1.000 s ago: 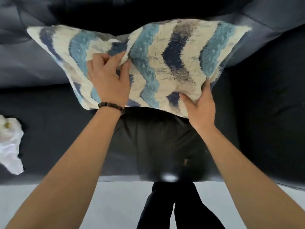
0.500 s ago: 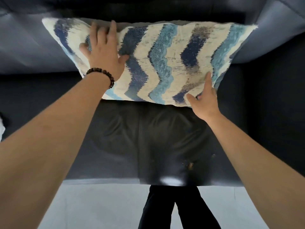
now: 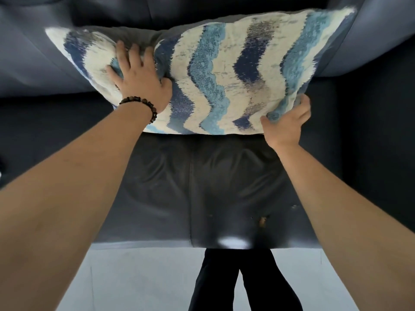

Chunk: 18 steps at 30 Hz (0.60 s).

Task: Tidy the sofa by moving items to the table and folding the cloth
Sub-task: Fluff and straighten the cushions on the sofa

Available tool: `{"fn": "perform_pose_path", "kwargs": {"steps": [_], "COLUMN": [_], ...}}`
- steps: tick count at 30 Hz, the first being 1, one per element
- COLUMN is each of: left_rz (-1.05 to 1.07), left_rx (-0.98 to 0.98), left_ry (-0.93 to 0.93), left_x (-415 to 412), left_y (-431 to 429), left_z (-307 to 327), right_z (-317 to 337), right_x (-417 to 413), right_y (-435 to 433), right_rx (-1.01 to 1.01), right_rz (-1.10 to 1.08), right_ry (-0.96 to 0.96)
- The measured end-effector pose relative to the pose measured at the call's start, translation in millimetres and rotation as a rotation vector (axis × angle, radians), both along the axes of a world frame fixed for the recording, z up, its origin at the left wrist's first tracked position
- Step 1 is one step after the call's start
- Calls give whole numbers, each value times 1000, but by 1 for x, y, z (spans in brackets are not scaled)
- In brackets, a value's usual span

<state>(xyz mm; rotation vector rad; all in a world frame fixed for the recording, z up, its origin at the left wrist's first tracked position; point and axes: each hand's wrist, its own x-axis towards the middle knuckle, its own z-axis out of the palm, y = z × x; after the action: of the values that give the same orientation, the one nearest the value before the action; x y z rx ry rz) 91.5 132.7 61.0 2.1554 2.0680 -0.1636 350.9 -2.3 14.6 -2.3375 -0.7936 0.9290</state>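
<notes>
- Nearest us: pale floor (image 3: 134, 277) and our 2 dark trouser legs (image 3: 224, 283).
- Black sofa seat (image 3: 202, 187), glossy at the front edge.
- Right hand (image 3: 286, 122) grips the cushion (image 3: 224, 75) at its lower right corner, fingers curled behind.
- Left hand (image 3: 139, 79), beaded bracelet (image 3: 139, 103) at the wrist, presses flat on the cushion's left part, fingers spread.
- Cushion stands against the backrest (image 3: 33, 59).

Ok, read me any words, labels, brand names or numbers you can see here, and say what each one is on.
None: there is no readable text in this view.
The cushion shows only blue and cream zigzag stripes, with no tag in sight.
The dark sofa seat and the bead bracelet carry no writing.
</notes>
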Motion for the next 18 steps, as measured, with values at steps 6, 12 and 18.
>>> {"fn": "perform_pose_path", "kwargs": {"steps": [6,12,18], "left_rz": [16,18,121], "left_rx": [105,164,413], "left_ry": [-59,-187,-365], "left_x": [-6,-12,-8], "left_y": [-11,-21,-41], "left_z": [-3,-4,5], "right_z": [-5,-28,7], "right_x": [5,7,-20], "right_y": [19,5,-3], "right_rx": [76,38,296], "right_rz": [-208,-152,153], "right_ry": [201,131,-125]}}
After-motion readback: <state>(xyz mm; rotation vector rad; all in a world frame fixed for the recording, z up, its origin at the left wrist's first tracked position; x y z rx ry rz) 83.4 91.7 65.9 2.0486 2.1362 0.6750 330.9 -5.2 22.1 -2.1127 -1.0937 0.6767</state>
